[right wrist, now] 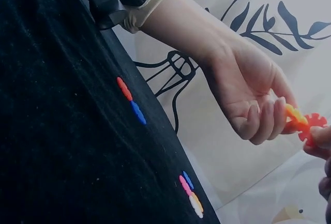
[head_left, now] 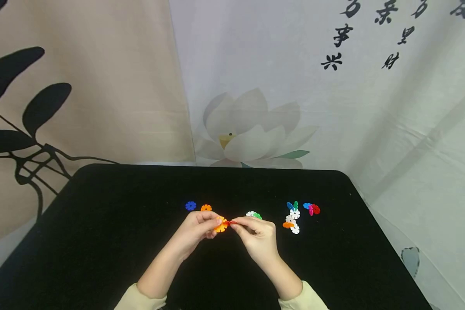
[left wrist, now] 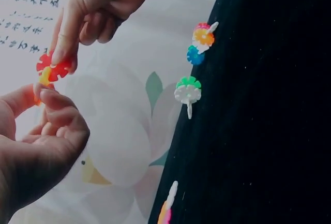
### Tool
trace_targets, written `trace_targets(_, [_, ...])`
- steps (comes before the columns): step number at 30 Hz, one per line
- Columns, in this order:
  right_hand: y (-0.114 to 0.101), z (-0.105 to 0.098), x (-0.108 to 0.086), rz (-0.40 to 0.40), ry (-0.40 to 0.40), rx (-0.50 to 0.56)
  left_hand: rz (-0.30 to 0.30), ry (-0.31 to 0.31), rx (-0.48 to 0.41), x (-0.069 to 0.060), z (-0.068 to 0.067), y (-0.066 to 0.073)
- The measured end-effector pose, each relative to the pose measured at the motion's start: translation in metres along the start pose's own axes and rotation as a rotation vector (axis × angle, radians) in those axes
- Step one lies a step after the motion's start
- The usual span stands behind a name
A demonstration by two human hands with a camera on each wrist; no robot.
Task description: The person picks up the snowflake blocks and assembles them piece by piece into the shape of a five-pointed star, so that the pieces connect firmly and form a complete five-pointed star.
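My left hand (head_left: 195, 230) pinches a yellow-orange notched disc (head_left: 221, 225) between thumb and fingers. From the other side, my right hand (head_left: 259, 241) pinches a red disc (head_left: 229, 222) by its outer edge. The two discs meet between the hands, above the black table. In the left wrist view, the red disc (left wrist: 54, 66) stands crosswise to the yellow piece (left wrist: 45, 75), touching it. The right wrist view shows the left hand (right wrist: 248, 89) with its fingers curled at the yellow piece (right wrist: 294, 112), against the red disc (right wrist: 315, 121).
On the black table (head_left: 100, 241) lie a blue disc (head_left: 190, 206) and an orange disc (head_left: 206, 207) behind my left hand. A white and green cluster (head_left: 257, 215) is partly behind my right hand. Farther right are a white-orange cluster (head_left: 294, 213) and a red-blue-pink one (head_left: 314, 209).
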State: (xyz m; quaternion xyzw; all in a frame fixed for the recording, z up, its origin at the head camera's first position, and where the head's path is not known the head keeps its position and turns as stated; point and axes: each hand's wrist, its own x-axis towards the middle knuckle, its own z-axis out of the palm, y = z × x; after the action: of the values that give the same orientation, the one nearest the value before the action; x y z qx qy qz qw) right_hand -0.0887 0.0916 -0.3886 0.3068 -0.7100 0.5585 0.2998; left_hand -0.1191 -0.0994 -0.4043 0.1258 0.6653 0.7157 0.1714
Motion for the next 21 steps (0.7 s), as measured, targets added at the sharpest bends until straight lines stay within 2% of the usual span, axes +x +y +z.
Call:
trace_targets(3, [0.000, 0.001, 0.000, 0.028, 0.009, -0.007, 0.003, 0.033, 0.024, 0.000, -0.002, 0.001])
trace_targets(9, [0.003, 0.005, 0.000, 0.116, -0.040, -0.019, 0.029, 0.074, 0.067, -0.001, -0.012, 0.004])
trace_targets(13, [0.004, 0.011, 0.005, 0.211, -0.051, -0.062, 0.026, 0.154, 0.089, -0.003, -0.024, 0.011])
trace_targets(15, [0.017, 0.016, 0.003, 0.272, -0.071, -0.110, 0.030, 0.199, 0.100, -0.004, -0.033, 0.015])
trace_targets(17, [0.032, 0.022, 0.000, 0.359, -0.118, -0.155, 0.034, 0.217, 0.102, -0.007, -0.041, 0.019])
trace_targets(21, [0.065, 0.037, -0.008, 0.489, -0.253, -0.238, 0.040, 0.172, 0.090, -0.011, -0.056, 0.022])
